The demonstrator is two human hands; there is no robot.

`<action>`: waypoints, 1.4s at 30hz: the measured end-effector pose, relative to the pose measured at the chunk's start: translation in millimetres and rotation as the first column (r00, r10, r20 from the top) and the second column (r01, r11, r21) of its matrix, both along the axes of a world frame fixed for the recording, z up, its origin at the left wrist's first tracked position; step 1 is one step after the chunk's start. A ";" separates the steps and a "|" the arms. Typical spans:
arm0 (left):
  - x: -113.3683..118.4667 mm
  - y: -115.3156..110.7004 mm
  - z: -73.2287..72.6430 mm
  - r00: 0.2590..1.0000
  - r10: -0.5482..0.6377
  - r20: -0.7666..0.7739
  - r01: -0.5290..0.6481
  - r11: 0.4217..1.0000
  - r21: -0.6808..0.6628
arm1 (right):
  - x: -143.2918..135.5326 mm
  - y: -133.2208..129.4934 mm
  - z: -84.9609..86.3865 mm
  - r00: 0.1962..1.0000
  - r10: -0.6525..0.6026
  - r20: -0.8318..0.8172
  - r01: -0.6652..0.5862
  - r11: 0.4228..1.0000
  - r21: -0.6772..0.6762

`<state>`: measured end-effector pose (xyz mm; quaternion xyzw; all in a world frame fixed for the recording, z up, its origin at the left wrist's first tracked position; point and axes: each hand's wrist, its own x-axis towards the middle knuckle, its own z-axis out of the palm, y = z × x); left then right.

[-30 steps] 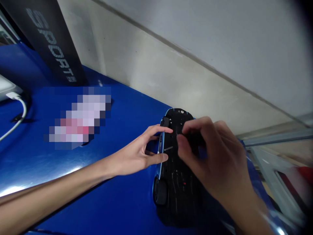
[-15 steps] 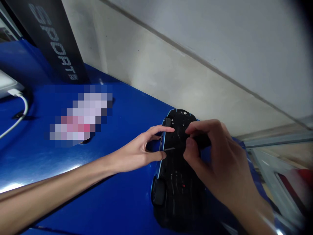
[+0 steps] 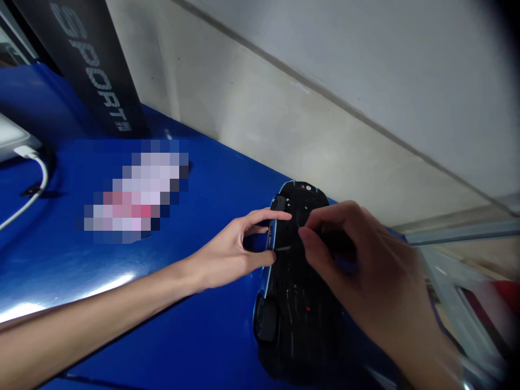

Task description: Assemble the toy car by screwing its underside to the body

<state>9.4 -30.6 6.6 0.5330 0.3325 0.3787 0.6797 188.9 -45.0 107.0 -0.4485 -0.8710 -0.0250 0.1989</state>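
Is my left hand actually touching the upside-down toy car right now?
Touching. The head view shows the left hand with thumb and forefinger pressed against the near side edge of the toy car, which lies belly-up on the blue table.

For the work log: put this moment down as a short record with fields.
surface: glossy blue table
main thing: toy car, upside down, black underside up, wheel at its near left
left hand: finger and thumb braced on the car's left edge
right hand: over the car's middle, thumb and fingers pinched close; any tool or part in them is too blurred to tell
far left: white cable lying on the table
back: black box printed SPORT, standing against the grey wall
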 end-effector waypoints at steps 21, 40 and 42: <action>-0.3 0.9 2.8 0.999 -0.033 0.001 0.033 0.997 0.068 | 5.7 2.1 -0.4 0.999 0.019 0.026 -0.019 0.999 0.031; -2.3 2.0 10.7 0.997 -0.049 -0.061 0.052 0.998 0.046 | 13.2 4.5 -0.5 0.999 0.008 -0.043 -0.009 0.999 -0.031; -2.3 2.2 10.5 0.998 -0.043 -0.055 0.046 0.998 0.053 | 12.4 4.7 -0.5 0.999 0.005 -0.041 -0.006 1.000 -0.024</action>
